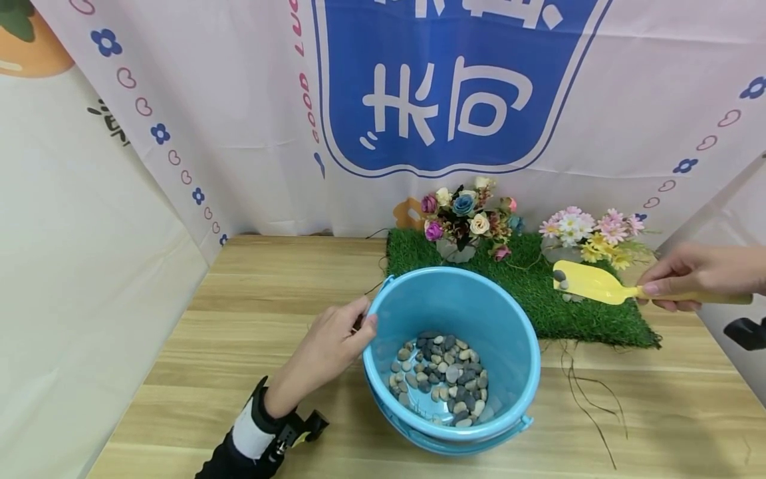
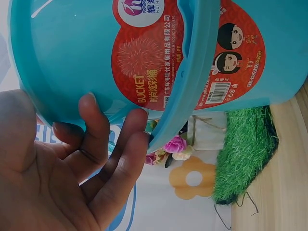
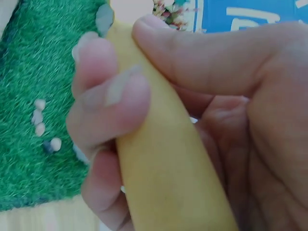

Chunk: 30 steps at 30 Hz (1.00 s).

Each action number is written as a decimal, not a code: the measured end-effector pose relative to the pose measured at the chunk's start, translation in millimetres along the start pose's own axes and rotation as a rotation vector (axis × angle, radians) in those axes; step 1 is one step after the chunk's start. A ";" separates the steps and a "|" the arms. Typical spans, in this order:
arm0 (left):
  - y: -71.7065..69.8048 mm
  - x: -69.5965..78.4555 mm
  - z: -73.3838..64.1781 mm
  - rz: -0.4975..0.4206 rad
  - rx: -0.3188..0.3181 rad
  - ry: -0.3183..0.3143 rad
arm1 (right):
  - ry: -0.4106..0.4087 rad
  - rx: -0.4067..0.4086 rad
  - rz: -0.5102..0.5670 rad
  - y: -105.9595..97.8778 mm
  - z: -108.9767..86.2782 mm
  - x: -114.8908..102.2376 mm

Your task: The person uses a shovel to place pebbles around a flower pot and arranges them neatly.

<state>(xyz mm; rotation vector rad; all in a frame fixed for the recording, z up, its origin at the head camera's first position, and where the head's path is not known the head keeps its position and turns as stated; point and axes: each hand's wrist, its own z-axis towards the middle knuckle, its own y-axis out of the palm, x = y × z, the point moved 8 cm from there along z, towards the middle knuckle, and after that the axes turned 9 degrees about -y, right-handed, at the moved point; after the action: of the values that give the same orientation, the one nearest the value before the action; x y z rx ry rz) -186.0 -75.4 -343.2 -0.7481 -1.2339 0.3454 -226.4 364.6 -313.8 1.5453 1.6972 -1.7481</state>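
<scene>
A light blue bucket (image 1: 511, 352) stands on the table with many grey, black and beige pebbles (image 1: 445, 376) on its bottom. At its left rim my left hand (image 1: 335, 342) grips the edge. The left wrist view shows those fingers bent against the bucket's outer wall (image 2: 67, 53), beside its carrying handle (image 2: 192, 77). Off to the right, my right hand (image 1: 694, 276) holds a yellow toy shovel (image 1: 592, 283) by its handle (image 3: 166, 168), fingers wrapped round it. Near the tip of the shovel's blade lie a few pebbles (image 1: 560, 275), and the blade is above the grass.
Behind the bucket lies a green artificial grass mat (image 1: 550, 316), with a few pebbles (image 3: 39, 116) on it. Two pots of artificial flowers (image 1: 473, 216) stand along its back. Dark thin strands (image 1: 589, 399) lie on the wooden table (image 1: 263, 286). A printed cloth (image 1: 251, 133) hangs behind.
</scene>
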 end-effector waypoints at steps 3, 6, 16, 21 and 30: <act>0.0 0.0 0.4 -0.002 0.000 0.001 | 0.005 0.017 0.002 3.5 -4.3 10.2; 0.0 0.0 0.6 -0.004 0.000 0.001 | -0.012 0.032 -0.003 9.1 -6.0 17.7; 0.4 -0.4 -0.2 -0.003 -0.007 -0.007 | 0.058 0.063 0.013 36.7 -4.0 52.7; 1.2 -0.6 0.1 -0.002 -0.016 -0.010 | 0.118 0.069 0.060 46.3 -2.4 69.9; 1.5 -0.4 0.8 0.007 -0.013 0.002 | 0.068 0.095 0.150 54.7 0.3 83.4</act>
<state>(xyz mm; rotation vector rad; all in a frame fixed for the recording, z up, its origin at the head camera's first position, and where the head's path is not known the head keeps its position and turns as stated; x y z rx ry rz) -186.7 -74.2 -344.4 -0.7643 -1.2329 0.3421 -217.8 387.6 -410.5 1.7432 1.5036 -1.7406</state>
